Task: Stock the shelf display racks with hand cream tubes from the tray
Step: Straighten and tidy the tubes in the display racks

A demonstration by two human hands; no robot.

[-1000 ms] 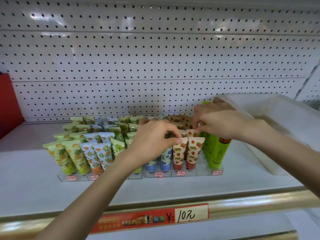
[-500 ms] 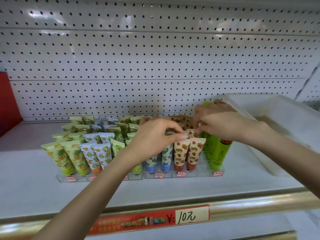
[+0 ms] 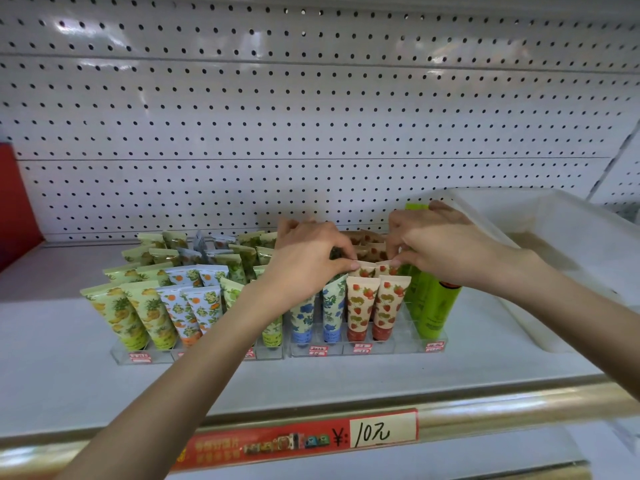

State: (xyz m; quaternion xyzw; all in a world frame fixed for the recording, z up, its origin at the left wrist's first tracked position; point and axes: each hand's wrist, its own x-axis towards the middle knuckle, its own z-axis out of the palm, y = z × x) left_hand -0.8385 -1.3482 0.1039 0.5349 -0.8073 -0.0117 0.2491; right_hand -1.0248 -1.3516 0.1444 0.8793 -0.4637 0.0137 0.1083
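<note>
A red price strip (image 3: 298,441) on the gold shelf rail (image 3: 519,400), at 6 o'clock, shows "¥:" and a hand-written "10元". The small red tags (image 3: 363,348) on the clear racks (image 3: 401,345) are too tiny to read.

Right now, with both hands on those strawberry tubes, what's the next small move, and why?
Probably push the two second-row strawberry tubes straight down until they seat, then let go. The left hand and right hand each pinch one by its top edge, and both stand just behind the front strawberry pair in the clear rack.
</note>
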